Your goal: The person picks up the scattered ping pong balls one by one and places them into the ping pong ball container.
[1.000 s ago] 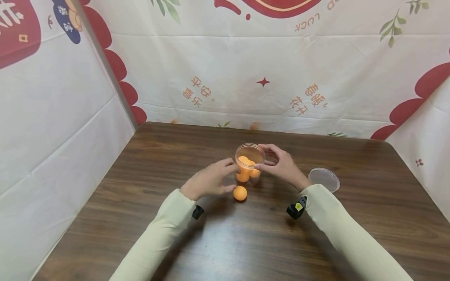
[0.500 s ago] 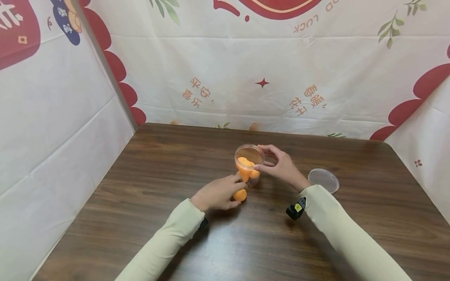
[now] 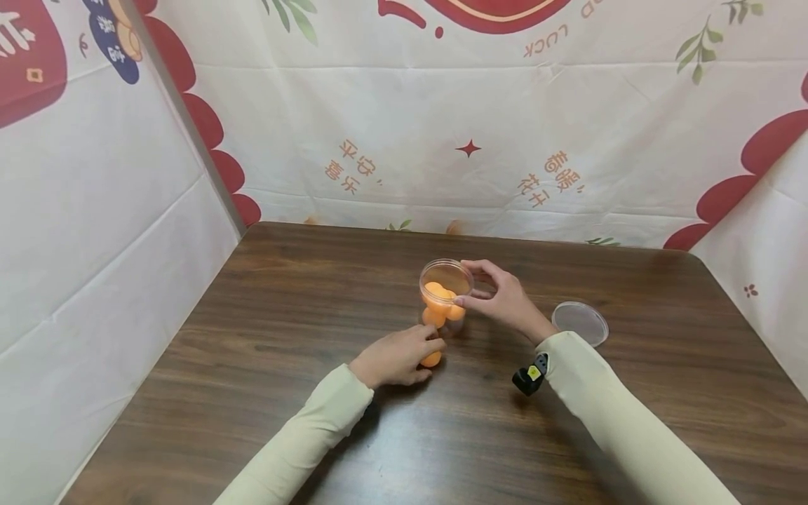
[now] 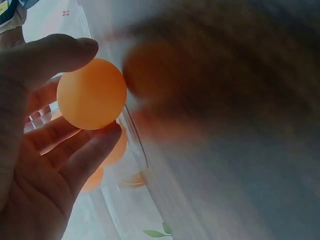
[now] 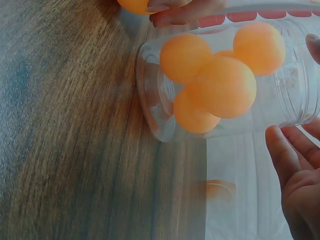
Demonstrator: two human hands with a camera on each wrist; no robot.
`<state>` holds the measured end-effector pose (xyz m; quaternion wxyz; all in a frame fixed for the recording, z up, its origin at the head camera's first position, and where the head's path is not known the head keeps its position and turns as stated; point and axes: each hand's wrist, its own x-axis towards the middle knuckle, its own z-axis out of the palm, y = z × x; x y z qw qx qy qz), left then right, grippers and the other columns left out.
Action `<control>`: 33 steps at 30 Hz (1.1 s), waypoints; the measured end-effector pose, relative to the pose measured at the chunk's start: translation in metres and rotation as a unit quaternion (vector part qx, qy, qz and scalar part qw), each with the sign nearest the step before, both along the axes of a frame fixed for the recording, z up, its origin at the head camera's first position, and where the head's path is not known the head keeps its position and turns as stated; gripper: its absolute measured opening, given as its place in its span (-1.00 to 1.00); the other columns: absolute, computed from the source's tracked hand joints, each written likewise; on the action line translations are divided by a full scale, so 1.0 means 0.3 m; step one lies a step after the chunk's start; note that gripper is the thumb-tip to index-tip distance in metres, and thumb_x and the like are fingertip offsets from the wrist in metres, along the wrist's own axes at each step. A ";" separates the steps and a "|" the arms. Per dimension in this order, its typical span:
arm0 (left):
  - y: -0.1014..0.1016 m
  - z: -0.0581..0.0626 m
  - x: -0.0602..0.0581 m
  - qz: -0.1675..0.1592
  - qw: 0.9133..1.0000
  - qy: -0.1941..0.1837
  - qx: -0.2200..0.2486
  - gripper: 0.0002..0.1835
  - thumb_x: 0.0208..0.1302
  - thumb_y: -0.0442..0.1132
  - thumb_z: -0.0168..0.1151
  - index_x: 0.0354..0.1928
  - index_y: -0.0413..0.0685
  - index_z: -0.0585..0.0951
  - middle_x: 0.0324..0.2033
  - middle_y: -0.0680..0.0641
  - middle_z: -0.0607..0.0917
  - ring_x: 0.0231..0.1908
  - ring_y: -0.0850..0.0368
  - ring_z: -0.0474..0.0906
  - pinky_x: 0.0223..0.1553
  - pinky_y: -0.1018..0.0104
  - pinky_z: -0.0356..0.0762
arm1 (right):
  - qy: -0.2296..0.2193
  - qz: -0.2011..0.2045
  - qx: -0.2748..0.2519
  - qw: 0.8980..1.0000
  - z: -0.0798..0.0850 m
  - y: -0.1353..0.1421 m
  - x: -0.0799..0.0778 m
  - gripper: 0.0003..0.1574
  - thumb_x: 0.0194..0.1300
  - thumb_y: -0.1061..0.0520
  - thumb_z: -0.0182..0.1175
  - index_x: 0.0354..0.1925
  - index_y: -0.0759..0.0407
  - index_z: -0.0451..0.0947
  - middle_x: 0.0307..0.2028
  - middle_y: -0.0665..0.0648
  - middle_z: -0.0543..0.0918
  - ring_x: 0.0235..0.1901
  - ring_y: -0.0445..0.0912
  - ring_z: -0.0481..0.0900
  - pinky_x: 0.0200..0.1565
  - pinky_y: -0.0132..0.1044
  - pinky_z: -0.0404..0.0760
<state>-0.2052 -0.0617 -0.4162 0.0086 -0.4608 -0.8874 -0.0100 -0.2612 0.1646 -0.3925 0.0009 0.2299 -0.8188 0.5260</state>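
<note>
An orange ping-pong ball sits on the table between the thumb and fingers of my left hand, which pinches it just in front of the jar. Fingers cover much of that ball in the head view. My right hand grips a clear plastic jar near its rim from the right side. Upright and without a lid, the jar stands on the table with several orange ping-pong balls piled inside. The right wrist view shows my right fingertips at the jar's threaded neck.
A clear round lid lies flat on the brown wooden table, right of the jar and close to my right sleeve. White printed cloth hangs behind the table and along both sides.
My left hand has come down and slightly toward me from beside the jar, and its fingers have closed round the loose ball. The right hand and jar stay in place.
</note>
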 end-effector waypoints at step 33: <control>-0.075 0.109 -0.045 -0.010 0.991 -0.012 0.136 -0.60 0.05 -0.34 0.39 -0.02 -0.05 0.55 -0.08 -0.02 0.55 -0.12 0.14 0.50 -0.05 0.33 0.53 | -0.002 0.003 -0.002 1.000 0.005 -0.002 0.008 -0.25 0.09 0.18 0.41 0.22 0.26 0.37 0.23 0.32 0.42 0.19 0.14 0.46 0.02 -0.27 0.57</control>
